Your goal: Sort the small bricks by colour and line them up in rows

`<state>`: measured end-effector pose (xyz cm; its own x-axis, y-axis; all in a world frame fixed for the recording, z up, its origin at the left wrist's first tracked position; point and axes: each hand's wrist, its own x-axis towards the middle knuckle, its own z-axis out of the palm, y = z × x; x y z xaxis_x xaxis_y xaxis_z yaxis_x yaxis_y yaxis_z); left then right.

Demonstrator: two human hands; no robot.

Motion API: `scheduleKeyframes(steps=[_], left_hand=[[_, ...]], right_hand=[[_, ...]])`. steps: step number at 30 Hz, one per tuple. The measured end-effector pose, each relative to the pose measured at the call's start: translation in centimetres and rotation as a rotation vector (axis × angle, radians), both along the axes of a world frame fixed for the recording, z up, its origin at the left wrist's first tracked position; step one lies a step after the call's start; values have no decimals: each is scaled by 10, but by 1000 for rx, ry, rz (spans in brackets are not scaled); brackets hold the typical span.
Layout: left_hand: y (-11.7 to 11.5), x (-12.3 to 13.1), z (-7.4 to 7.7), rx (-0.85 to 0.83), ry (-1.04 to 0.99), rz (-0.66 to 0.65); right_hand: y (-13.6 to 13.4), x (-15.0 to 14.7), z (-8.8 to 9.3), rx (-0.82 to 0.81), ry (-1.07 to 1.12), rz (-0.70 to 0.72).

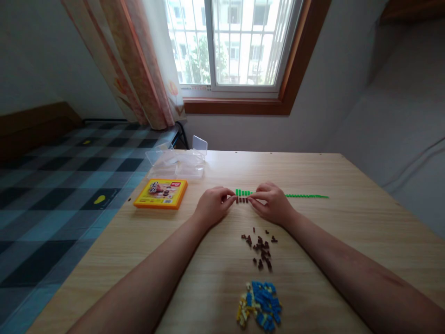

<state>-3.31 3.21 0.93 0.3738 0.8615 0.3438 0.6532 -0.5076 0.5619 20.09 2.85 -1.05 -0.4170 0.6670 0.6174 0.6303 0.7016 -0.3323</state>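
Observation:
A short row of small brown building bricks (pixel 243 200) lies on the wooden table, just in front of a row of green bricks (pixel 244 192). My left hand (pixel 215 204) is closed in a pinch, thumb and forefinger on the brown brick at the row's left end. At the right end, my right hand (pixel 273 202) pinches with its fingertips at another brown brick, mostly hidden by the fingers. The green row runs behind my right hand and comes out as a long line (pixel 306 195) on the right. Loose brown bricks (pixel 262 248) lie scattered between my forearms.
Nearest me is a pile of blue bricks (pixel 266 301) with yellow and cream ones (pixel 243 311). A yellow-orange box (pixel 160 194) and clear plastic trays (pixel 177 164) are at the table's left. A checked bed (pixel 69 195) adjoins the table (pixel 347 241); a window is behind.

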Motion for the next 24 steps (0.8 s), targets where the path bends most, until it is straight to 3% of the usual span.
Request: scheduleKeyframes(steps=[4, 6, 12, 17, 24], left_hand=[[-5, -2, 8, -92, 30, -214], [-7, -1, 12, -117, 103, -253], [-17, 11, 12, -47, 301, -60], [-24, 19, 12, -40, 383, 2], [-31, 24, 15, -135, 370, 49]], right_hand=[[-4, 0, 2, -88, 53, 7], [-5, 1, 2, -118, 50, 7], [1, 4, 1, -267, 113, 43], [3, 7, -1, -498, 269, 39], [-39, 23, 6, -587, 358, 131]])
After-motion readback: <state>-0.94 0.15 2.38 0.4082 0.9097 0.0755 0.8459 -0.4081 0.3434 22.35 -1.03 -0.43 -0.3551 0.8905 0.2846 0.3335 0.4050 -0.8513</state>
